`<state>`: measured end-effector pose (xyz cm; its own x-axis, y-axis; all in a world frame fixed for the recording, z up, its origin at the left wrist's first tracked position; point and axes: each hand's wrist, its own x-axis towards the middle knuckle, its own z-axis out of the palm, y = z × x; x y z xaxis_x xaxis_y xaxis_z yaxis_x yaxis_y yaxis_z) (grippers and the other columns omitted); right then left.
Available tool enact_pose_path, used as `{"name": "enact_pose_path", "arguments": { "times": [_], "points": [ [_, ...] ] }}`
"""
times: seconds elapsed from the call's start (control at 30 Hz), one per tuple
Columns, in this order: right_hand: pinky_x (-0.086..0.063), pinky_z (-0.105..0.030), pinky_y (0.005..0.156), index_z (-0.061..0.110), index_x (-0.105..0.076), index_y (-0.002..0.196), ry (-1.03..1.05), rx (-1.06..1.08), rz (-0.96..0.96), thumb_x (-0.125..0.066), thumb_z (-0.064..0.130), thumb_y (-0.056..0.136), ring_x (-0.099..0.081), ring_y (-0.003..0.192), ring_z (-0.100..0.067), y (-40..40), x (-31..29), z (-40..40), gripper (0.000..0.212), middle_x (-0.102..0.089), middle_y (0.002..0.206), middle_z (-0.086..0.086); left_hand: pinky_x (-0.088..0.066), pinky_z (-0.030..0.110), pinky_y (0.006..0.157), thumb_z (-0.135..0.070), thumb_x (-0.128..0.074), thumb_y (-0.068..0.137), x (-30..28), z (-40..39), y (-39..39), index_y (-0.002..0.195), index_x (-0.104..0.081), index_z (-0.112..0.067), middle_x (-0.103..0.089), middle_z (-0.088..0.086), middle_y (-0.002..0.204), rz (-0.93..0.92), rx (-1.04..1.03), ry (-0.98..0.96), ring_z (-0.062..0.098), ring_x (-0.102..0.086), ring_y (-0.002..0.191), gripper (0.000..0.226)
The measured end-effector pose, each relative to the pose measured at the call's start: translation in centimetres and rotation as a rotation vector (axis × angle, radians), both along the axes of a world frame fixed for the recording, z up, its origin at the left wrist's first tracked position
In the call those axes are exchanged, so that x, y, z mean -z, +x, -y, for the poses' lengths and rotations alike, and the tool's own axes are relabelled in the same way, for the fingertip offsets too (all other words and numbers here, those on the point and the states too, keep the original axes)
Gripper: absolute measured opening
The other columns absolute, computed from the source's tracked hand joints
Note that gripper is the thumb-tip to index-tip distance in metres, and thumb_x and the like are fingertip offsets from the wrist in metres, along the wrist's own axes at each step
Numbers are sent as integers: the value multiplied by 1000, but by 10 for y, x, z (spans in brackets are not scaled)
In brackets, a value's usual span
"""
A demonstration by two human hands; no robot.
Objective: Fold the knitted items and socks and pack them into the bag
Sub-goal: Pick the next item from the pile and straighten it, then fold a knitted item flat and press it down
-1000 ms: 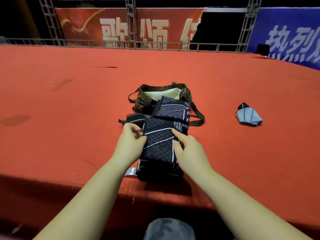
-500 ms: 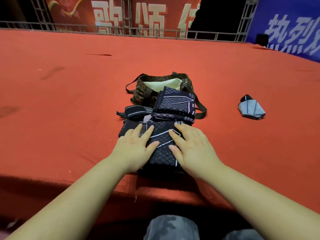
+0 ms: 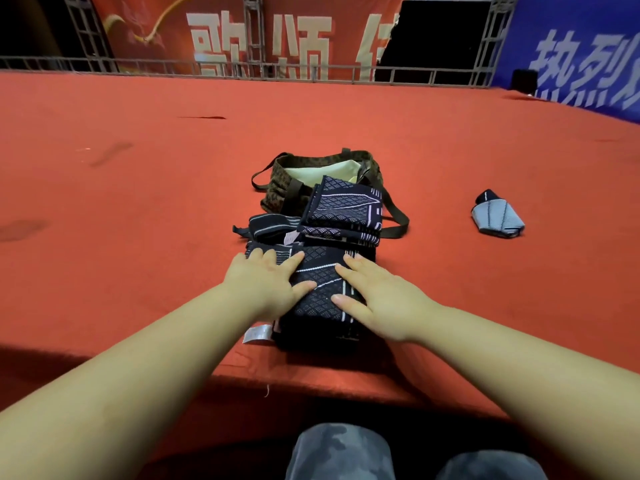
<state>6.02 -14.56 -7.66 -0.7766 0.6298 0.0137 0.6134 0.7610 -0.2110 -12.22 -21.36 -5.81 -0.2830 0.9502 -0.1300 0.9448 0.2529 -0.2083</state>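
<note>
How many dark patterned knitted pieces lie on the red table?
3, as far as I can tell. One lies under both hands, one leans on the bag, one narrow banded piece sits left of that. Overlaps may hide more.

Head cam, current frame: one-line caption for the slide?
Left hand and right hand press flat on a folded dark knit; open bag behind, folded grey sock apart.
</note>
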Motion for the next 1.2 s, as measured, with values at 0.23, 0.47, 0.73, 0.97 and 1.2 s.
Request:
{"name": "enact_pose_path", "arguments": {
  "times": [0.23, 0.47, 0.73, 0.97, 1.2],
  "points": [
    [-32, -31, 107, 19, -54, 127, 94, 142, -133, -43, 46, 95, -43, 128, -18, 75, -11, -35, 43, -52, 134, 0, -40, 35, 88, -42, -43, 92, -43, -29, 83, 120, -54, -19, -56, 4, 116, -63, 392, 425, 27, -53, 110, 38],
    [-36, -32, 101, 21, -55, 123, 83, 380, -11, -48, 42, 93, -46, 121, -20, 168, 18, -102, 37, -54, 126, 0, -42, 37, 95, -39, -45, 93, -5, -131, 198, 124, -55, -18, -56, 8, 124, 219, 471, 264, 28, -53, 116, 39],
    [-37, -33, 102, 21, -50, 128, 56, 533, 30, -47, 40, 94, -44, 123, -20, 230, 47, -204, 39, -49, 131, -1, -36, 37, 104, -39, -47, 93, 60, -247, 253, 134, -44, -18, -43, 8, 136, 483, 315, 120, 28, -41, 127, 47],
    [-28, -32, 109, 21, -31, 143, 129, 651, -73, -51, 37, 92, -27, 138, -20, 228, 70, -309, 57, -28, 152, -1, -22, 29, 107, -31, -46, 93, 89, -349, 262, 139, -40, -22, -37, -1, 147, 482, 425, 358, 16, -34, 135, 47],
    [-28, -32, 108, 23, -33, 145, 23, 648, -69, -52, 27, 94, -31, 139, -21, 225, 86, -386, 54, -35, 151, -4, -17, 30, 111, -22, -43, 98, 103, -440, 266, 146, -32, -15, -33, 6, 152, 489, 489, 195, 21, -31, 138, 49]
  ]
}}
